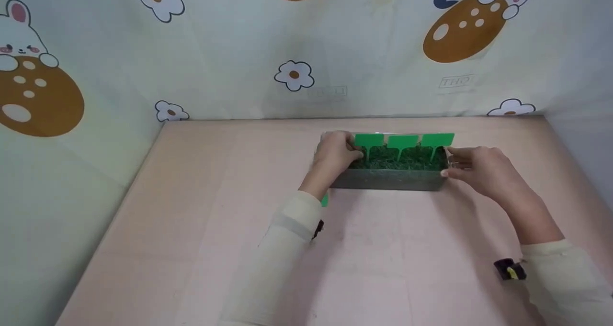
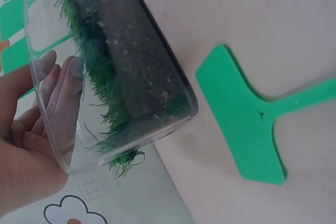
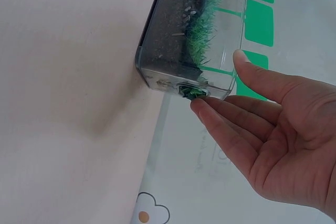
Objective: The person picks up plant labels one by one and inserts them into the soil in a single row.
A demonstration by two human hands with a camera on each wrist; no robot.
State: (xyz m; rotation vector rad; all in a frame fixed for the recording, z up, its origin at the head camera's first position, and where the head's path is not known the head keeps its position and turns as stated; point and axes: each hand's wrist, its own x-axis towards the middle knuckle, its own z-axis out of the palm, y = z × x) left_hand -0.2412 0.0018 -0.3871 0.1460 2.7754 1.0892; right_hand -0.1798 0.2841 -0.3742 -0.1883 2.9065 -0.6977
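Observation:
A clear plastic planter box (image 1: 388, 179) with dark soil and green artificial grass (image 1: 397, 157) stands toward the back of the table. Three green T-shaped plant labels (image 1: 402, 141) rise in a row from the grass. Reaching over the box's left end, my left hand (image 1: 334, 150) has thumb and fingertips close together at the stem of the leftmost label (image 2: 14, 55). Part of that stem is hidden by the fingers. My right hand (image 1: 483, 168) holds the box's right end, thumb (image 3: 241, 59) at the rim and fingers (image 3: 207, 114) against the end wall.
One more green plant label (image 2: 236, 114) lies on the table in front of the box, mostly covered by the left forearm in the head view. Behind the pale table (image 1: 230, 173) hangs a sheet (image 1: 215, 67) printed with flowers and rabbits.

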